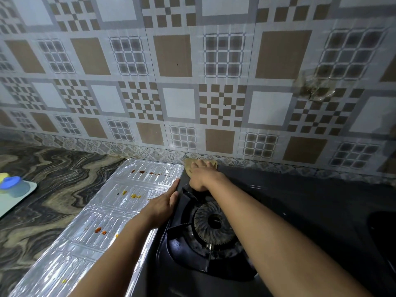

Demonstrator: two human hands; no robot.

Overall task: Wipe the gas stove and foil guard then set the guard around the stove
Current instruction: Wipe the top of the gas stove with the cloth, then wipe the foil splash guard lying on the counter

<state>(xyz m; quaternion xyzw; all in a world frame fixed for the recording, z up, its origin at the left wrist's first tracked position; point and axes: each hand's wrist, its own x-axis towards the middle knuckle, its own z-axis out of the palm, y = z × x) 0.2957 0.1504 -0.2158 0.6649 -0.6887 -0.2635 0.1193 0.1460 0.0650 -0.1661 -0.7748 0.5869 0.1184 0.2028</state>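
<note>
Silver foil guard (120, 202) lies flat on the swirled countertop (53, 189) at lower left of the frame, dotted with orange and red splatters, its right edge against the black gas stove (300, 200). I see my left hand (165, 202) at centre resting on that edge, fingers stretched out straight and gripping nothing. My right hand (201, 174) reaches just above it, fingers laid flat and pressing a tan cloth (189, 165) onto the stove's far left corner, close under the tiled wall (180, 82). The burner (212, 221) sits below my right forearm. At far left a blue-lidded container (15, 186) stands on a pale tray (12, 206).
</note>
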